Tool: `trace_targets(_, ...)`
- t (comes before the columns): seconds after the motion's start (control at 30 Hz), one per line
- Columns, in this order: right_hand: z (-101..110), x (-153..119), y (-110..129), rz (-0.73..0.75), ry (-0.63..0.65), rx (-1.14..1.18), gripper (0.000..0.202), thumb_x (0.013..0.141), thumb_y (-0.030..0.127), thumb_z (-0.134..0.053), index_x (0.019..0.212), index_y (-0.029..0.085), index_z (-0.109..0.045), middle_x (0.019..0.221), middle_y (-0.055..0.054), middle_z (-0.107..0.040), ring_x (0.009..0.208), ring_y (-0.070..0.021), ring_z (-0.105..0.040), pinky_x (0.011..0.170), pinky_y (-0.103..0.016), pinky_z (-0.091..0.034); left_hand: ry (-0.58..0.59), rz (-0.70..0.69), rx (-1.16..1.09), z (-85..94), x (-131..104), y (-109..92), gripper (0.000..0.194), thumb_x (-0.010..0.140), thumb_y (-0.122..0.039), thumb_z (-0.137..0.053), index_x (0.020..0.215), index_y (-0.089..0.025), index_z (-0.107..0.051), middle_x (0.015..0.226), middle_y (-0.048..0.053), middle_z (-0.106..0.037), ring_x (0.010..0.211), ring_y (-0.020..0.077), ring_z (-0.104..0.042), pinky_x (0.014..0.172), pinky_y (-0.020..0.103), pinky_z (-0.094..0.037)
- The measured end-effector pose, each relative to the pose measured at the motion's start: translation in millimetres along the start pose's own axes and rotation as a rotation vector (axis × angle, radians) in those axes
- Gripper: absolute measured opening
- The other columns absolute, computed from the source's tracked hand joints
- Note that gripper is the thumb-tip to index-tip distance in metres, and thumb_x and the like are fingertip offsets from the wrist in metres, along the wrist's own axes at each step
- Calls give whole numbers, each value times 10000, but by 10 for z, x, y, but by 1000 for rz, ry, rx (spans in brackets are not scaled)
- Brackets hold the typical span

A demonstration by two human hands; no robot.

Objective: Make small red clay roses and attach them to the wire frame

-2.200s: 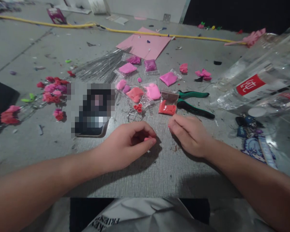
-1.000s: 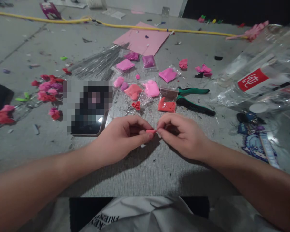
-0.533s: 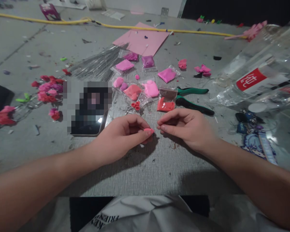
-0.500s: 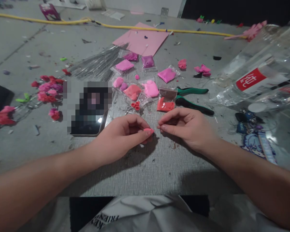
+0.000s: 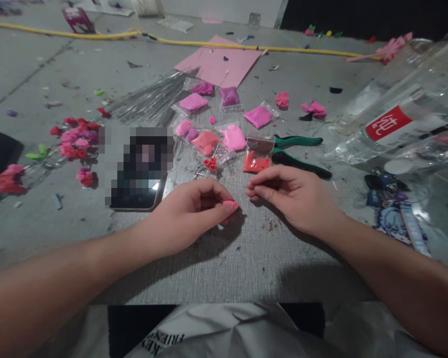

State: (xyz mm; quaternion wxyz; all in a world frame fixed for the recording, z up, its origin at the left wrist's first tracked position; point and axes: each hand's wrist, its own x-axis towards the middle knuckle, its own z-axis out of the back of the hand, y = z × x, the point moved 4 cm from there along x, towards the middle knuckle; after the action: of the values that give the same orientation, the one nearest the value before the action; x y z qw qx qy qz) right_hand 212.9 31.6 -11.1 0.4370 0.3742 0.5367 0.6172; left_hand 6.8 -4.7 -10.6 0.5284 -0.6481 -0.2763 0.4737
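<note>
Between the thumb and fingertips of my left hand point(image 5: 192, 211) is a small pink piece of modelling clay point(image 5: 230, 204). Just to its right, apart from the clay, my right hand point(image 5: 296, 199) has its fingertips and thumb drawn together; whatever they hold, if anything, is hidden. A clear bag of red clay point(image 5: 257, 161) lies just beyond the right fingers. Small red clay roses point(image 5: 210, 163) rest beyond the left hand. Further off are an opened bag of coral clay point(image 5: 205, 142) and a light pink lump point(image 5: 233, 136).
A phone point(image 5: 134, 186) lies by my left forearm, with clay flowers point(image 5: 78, 139) further left. Green-handled pliers point(image 5: 298, 141) sit beyond my right hand. Plastic bottles point(image 5: 390, 124) lie at right. Thin wires point(image 5: 149, 99), pink paper point(image 5: 227, 62) and a yellow cable point(image 5: 194, 42) are further back.
My right hand has shifted slightly right, away from the clay, and its thumb has drawn back along the fingers. The left hand still holds the pink clay in nearly the same spot.
</note>
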Motion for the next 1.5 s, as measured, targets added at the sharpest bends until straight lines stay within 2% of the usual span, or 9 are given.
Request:
trace_targets(0.17,30,-8,43,-14,-52,-147,249,726,323,-931,852,197,-756,718,-10,-749,626,-158,-725,584,-270,-626,25,-14,1,-6,-2,-4,220,948,-402,-713,946,-188,-661,883,22,-738,812,143,-652,761,289,-524)
trace_targets(0.3,42,-22,69,1,-57,-209,197,757,334,-909,800,206,-765,644,8,-712,558,-148,-693,505,-254,-576,32,-18,-4,-7,-7,-5,215,955,-393,-707,946,-185,-656,882,22,-734,801,138,-640,755,293,-517)
trace_targets(0.43,35,-40,111,156,-41,-392,75,845,287,-832,891,230,-818,849,-38,-793,733,-187,-747,650,-312,-618,25,4,-18,-1,-2,-9,228,948,-403,-716,956,-186,-647,856,11,-723,796,134,-641,737,281,-512)
trace_targets(0.53,12,-57,138,262,-16,-475,98,880,232,-786,969,233,-825,987,-54,-808,907,-215,-760,777,-338,-626,21,-3,-19,-6,0,-27,225,950,-396,-713,955,-182,-643,848,7,-714,797,128,-644,735,270,-514)
trace_targets(0.73,-17,-57,137,307,22,-500,141,901,133,-717,995,209,-789,1015,-47,-798,927,-191,-746,785,-300,-599,32,-30,54,-35,-17,-16,206,956,-372,-699,962,-174,-640,854,16,-700,767,136,-640,693,275,-533)
trace_targets(0.97,-4,-53,157,311,51,-541,53,917,227,-753,949,203,-788,933,-30,-794,838,-164,-731,727,-276,-559,36,-45,59,-47,-21,-19,196,955,-351,-689,957,-166,-626,842,26,-691,771,151,-646,697,294,-540)
trace_targets(1.13,9,-64,123,260,78,-542,112,950,306,-731,919,220,-796,809,-6,-782,665,-137,-700,617,-280,-528,30,-39,75,-50,-21,-23,200,954,-360,-685,966,-167,-635,853,32,-692,789,160,-644,703,304,-542)
trace_targets(1.3,-20,-69,129,280,81,-520,103,933,186,-726,1006,225,-787,998,-18,-804,904,-158,-742,810,-279,-568,35,-45,73,-47,-25,-18,200,951,-363,-685,966,-170,-634,844,30,-690,788,162,-646,707,308,-540)
trace_targets(1.5,0,-58,117,179,86,-491,113,838,289,-851,839,230,-755,711,33,-722,594,-116,-631,540,-251,-475,37,-42,80,-52,-37,-57,189,957,-348,-678,946,-165,-633,805,11,-676,736,134,-631,680,279,-512)
